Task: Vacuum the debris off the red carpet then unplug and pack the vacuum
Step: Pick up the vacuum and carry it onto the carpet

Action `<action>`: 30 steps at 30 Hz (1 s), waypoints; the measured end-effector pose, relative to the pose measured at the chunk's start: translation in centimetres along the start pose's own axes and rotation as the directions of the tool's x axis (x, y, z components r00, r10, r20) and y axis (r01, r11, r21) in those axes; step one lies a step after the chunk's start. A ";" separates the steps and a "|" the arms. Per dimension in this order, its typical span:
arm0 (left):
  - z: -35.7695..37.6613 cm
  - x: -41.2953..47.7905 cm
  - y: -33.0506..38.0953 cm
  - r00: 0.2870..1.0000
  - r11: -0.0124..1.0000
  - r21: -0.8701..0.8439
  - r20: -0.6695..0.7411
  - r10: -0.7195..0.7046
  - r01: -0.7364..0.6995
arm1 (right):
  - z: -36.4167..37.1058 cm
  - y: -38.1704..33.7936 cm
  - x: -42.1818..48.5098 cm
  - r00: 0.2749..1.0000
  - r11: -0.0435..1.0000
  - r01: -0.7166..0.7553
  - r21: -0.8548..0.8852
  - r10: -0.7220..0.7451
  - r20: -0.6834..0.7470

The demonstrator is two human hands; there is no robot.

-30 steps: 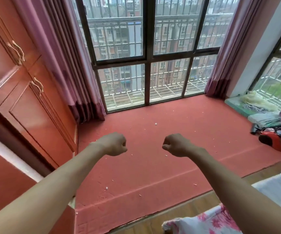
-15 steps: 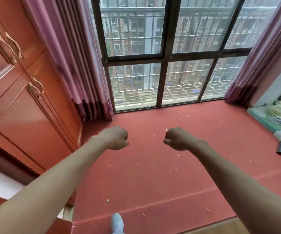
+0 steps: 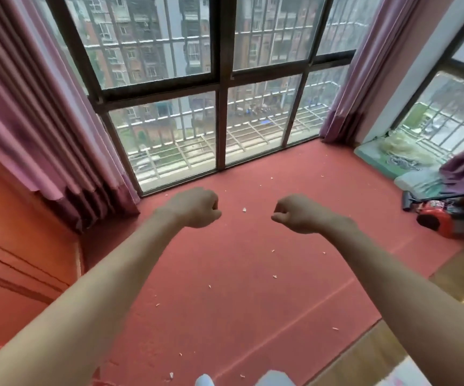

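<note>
Curtains [image 3: 44, 121], pink and pleated, flank the barred window [image 3: 219, 93]. My left hand [image 3: 194, 208] and right hand [image 3: 297, 214] hang fisted, empty, over flat red carpet [image 3: 253, 316]; pale debris [image 3: 244, 209] flecks it, orange vacuum [image 3: 437, 221] sits far right.

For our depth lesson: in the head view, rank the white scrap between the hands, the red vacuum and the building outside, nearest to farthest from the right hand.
1. The white scrap, on the carpet just left of the right hand.
2. The red vacuum, far right on the carpet.
3. The building, beyond the window.
</note>
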State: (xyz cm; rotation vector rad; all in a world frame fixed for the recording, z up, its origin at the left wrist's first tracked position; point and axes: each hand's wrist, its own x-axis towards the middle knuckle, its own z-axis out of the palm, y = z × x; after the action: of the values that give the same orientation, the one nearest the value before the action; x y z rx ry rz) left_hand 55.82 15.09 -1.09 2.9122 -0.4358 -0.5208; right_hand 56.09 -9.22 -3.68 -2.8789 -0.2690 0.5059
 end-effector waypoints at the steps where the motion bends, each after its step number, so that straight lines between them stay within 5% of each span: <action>1: 0.0 1.4 0.1 1.000 1.000 0.011 0.013 0.027 -0.027 | -0.1 0.5 0.4 1.000 1.000 -0.030 0.008 0.029 0.005; 10: -0.4 13.8 4.4 0.969 0.974 0.050 0.120 0.214 -0.221 | -1.8 7.5 5.2 0.977 0.971 -0.206 0.121 0.210 -0.024; 30: -5.0 41.2 16.1 0.947 0.947 0.134 0.185 0.264 -0.291 | -9.9 29.7 22.4 0.951 0.907 -0.287 0.308 0.309 -0.023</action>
State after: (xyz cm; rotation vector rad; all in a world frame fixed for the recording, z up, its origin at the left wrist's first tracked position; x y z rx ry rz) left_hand 90.52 -12.39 -6.26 2.8924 -0.9373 -0.7139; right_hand 84.54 -34.70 -8.54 -2.6363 0.2480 0.4464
